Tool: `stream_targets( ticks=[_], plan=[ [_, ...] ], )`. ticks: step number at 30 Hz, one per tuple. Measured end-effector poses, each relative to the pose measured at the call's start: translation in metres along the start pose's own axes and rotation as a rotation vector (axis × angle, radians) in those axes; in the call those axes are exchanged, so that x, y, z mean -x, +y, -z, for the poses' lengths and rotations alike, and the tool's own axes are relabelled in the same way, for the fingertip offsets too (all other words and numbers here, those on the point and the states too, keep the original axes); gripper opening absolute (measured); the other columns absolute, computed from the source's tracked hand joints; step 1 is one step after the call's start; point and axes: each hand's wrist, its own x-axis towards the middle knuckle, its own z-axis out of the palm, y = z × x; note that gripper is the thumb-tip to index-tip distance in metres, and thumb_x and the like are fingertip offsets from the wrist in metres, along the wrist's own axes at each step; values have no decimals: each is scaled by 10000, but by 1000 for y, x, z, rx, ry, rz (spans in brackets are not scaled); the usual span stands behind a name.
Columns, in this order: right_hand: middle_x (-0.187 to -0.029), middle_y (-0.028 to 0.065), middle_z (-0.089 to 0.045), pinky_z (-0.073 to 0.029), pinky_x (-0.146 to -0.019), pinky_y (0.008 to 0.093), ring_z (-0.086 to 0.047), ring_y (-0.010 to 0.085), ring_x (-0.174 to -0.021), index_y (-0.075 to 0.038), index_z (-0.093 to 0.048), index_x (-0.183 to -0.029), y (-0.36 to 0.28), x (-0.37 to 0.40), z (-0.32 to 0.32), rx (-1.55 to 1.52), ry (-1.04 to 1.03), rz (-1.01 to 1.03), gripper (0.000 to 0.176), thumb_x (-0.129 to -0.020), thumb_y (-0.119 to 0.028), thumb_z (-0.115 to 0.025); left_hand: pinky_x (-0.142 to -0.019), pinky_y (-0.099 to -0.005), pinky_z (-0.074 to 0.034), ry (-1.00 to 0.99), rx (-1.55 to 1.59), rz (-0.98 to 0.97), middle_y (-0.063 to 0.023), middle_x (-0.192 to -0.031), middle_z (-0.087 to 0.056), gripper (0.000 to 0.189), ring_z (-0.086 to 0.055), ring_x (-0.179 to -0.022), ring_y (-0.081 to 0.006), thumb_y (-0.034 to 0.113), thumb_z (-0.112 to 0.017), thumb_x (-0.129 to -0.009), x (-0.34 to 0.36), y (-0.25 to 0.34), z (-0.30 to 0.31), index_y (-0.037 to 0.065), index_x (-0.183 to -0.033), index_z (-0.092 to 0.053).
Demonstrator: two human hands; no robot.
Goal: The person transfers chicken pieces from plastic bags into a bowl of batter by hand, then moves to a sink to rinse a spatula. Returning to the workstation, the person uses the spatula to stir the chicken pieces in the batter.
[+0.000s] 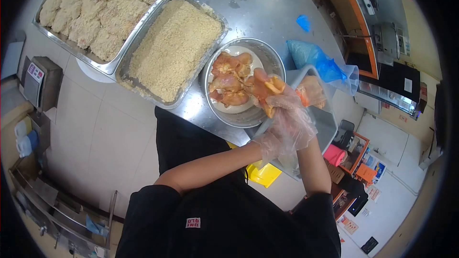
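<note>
Both my hands wear clear plastic gloves and come together over the right rim of a round metal bowl (276, 56). My left hand (278, 133) reaches across from the left and overlaps my right hand (297, 111). A piece of raw chicken (268, 87) is gripped between them, its front end over the bowl. Gloves and overlap hide some of the fingers, but both hands look closed. More raw chicken pieces (226, 80) lie in the bowl in a whitish liquid. Behind my hands stands a grey plastic tub (326, 131) with some chicken showing inside.
A metal tray of pale crumbs (174, 45) adjoins the bowl on the left. Beyond it, another tray (111, 67) holds crumb-coated pieces. A blue plastic bag (311, 56) lies on the metal table (248, 2) behind the tub. Something yellow (263, 176) shows below the tub.
</note>
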Motion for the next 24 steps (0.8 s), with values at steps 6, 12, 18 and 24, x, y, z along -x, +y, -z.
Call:
stream_targets(
  ticks=[6,12,18,24],
  plan=[
    [-1143,45,-641,-531,-891,256,-615,125,-1051,-34,-622,-1249,-2,-21,2,769,-44,111,349,-905,0,-670,-1228,-459,-214,-151,17,45,-222,-1535,-354,729,-295,-1454,-368,344,-593,-943,5,7,14,61,-1541,-285],
    [-1193,55,-649,-455,-1005,282,-597,154,-1089,-53,-653,-1176,-11,-33,1,908,-142,246,268,-910,-19,-653,-1207,-450,-240,-238,-237,97,-216,-1530,-365,719,-330,-1430,-363,360,-582,-945,9,5,10,70,-1539,-300],
    [-1224,55,-649,-420,-1070,314,-572,168,-1194,-67,-606,-1129,-19,-21,-13,777,-190,332,291,-876,77,-609,-1217,-468,-208,-313,-307,116,-210,-1571,-314,734,-287,-1459,-370,385,-558,-949,9,-3,3,85,-1556,-273],
    [-1241,91,-650,-423,-1085,320,-580,182,-1222,-58,-588,-1167,-32,-2,-32,621,-154,403,344,-863,101,-620,-1228,-485,-177,-363,-305,89,-203,-1612,-263,750,-244,-1489,-377,411,-534,-954,0,-16,-9,100,-1573,-246]
  ],
)
